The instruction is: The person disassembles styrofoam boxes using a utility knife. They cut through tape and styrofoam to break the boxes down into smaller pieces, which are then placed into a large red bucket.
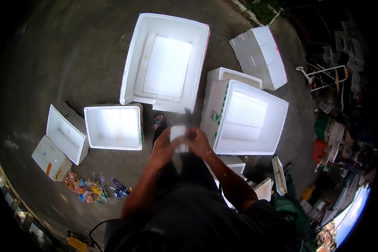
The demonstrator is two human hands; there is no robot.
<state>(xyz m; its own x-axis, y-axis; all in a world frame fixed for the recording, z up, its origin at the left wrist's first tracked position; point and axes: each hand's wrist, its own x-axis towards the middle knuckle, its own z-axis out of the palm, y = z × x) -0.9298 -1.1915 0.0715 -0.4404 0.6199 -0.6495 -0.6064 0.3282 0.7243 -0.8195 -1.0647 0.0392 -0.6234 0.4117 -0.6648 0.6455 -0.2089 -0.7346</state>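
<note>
My left hand (pixel 162 149) is closed around a small white block (pixel 177 132), which looks like foam. My right hand (pixel 200 145) grips a knife (pixel 188 116) with a reddish handle; its dark blade points away from me and is blurred. Both hands meet in front of my body, with the thumbs close together at the block. Just beyond them stands a large open white foam box (pixel 132 71), its near rim broken, with a flat white panel (pixel 168 65) at its bottom.
At right, a foam box with green tape (pixel 250 117) leans open against another foam box (pixel 235 76). A further box (pixel 260 56) lies behind. Leftward are a smaller box (pixel 113 127), a tilted one (pixel 67 134) and crumpled plastic scraps (pixel 88 187). Clutter and a white metal frame (pixel 327 75) line the right.
</note>
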